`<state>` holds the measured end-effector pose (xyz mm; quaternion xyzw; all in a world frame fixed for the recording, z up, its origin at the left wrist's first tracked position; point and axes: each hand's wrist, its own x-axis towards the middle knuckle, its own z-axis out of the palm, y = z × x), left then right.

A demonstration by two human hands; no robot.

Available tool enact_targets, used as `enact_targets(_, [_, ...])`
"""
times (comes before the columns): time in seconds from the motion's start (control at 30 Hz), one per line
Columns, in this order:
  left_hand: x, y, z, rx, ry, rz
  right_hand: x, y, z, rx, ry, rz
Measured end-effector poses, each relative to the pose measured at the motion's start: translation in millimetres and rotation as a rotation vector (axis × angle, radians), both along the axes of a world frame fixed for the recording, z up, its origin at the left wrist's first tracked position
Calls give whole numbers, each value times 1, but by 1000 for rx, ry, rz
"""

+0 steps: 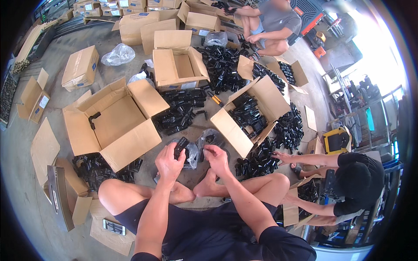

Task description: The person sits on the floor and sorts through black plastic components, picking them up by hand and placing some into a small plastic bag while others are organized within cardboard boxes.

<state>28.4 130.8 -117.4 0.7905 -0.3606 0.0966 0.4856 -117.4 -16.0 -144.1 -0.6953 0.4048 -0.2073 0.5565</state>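
In front of my crossed legs, my left hand [169,162] is closed around a short black plastic part [181,147], held upright. My right hand [217,159] is a little to the right, with thumb and fingers pinched together. What they hold, if anything, is too small to make out. A clear plastic bag [192,155] lies on the floor between and beyond my hands. The large open carton [124,150] at the left has one black part [92,120] inside. Another open carton [228,135], ahead to the right, holds many black parts [249,114].
Heaps of black parts [178,108] lie between the cartons. At the right a co-worker in a black cap [355,176] reaches into the parts; another person [278,21] sits at the far side. A phone [114,227] rests on cardboard at the lower left.
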Motion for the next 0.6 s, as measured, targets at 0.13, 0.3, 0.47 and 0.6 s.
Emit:
enact_targets(0.13, [-3,4,1,29,-62,-17,3,7,45,-141,-39,85])
enact_targets(0.3, [-7,3,-7,42,-114,-36,3,21,60,91,-247,88])
enact_targets(0.47, [-10,5,-5,46,-90,-36,7,30,72,-235,-217,194])
enact_targets(0.6, [-9,5,-3,33,-106,-49,20,39,77,-383,-173,224])
